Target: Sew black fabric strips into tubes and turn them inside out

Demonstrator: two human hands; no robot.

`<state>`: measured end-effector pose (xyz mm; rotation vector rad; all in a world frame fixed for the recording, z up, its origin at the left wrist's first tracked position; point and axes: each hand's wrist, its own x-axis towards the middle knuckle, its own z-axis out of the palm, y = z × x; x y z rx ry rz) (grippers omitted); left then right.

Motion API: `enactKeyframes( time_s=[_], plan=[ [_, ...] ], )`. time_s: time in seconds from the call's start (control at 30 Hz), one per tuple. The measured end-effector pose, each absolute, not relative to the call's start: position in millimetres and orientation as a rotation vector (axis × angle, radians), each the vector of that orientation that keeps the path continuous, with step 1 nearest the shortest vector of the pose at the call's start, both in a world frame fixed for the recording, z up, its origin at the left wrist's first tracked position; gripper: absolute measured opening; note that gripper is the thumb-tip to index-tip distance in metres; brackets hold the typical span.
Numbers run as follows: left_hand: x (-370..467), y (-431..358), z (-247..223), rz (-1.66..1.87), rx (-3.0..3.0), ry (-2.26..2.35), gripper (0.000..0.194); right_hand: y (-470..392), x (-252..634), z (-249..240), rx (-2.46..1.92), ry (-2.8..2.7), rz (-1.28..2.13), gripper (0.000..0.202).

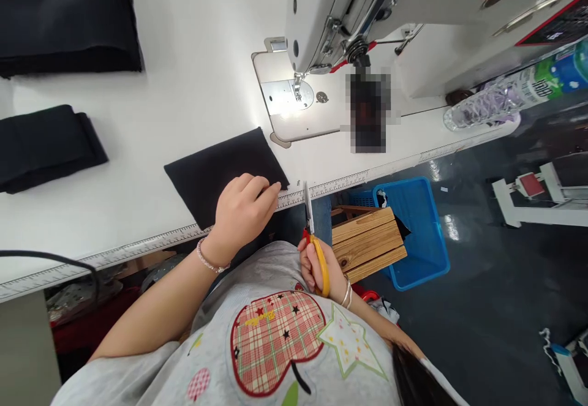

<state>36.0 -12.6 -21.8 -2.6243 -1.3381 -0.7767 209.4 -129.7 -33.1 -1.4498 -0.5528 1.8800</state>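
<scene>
A black piece of fabric (225, 164) lies flat at the table's front edge, left of the sewing machine's needle plate. My left hand (243, 211) rests on its lower right part, thumb and forefinger pinched together near the fabric's right corner. Scissors with yellow and red handles (324, 268) are in my right hand (316, 264), fingers wrapped round the handles. Their blades point away from me, and the tips reach over the measuring tape along the table edge, just right of the fabric.
The sewing machine (413, 2) stands at the upper right, with a plastic bottle (505, 97) beside it. Folded black fabric (50, 142) and a larger black stack (68, 20) lie at the left. A blue basket (436, 234) and wooden stool (367, 244) are below the table.
</scene>
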Motion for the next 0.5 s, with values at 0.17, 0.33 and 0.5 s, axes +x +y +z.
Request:
enactKeyframes(
  time_s=[0.17,0.33,0.5],
  plan=[
    [47.4,-11.7,-4.5,-0.580,-2.580,-1.581,0.026,-127.5,205.0,-32.1,-1.385,-0.618,1.937,0.059],
    [48.7,-12.4,3.4,-0.471,-2.591,-1.734,0.029,-124.9,209.6,-36.6,-1.397,-0.503,2.009,0.054],
    [41.6,-12.4,10.2,-0.427,-2.556,-2.015,0.031,-123.3,217.1,-48.5,-1.371,-0.212,1.757,0.049]
  ],
)
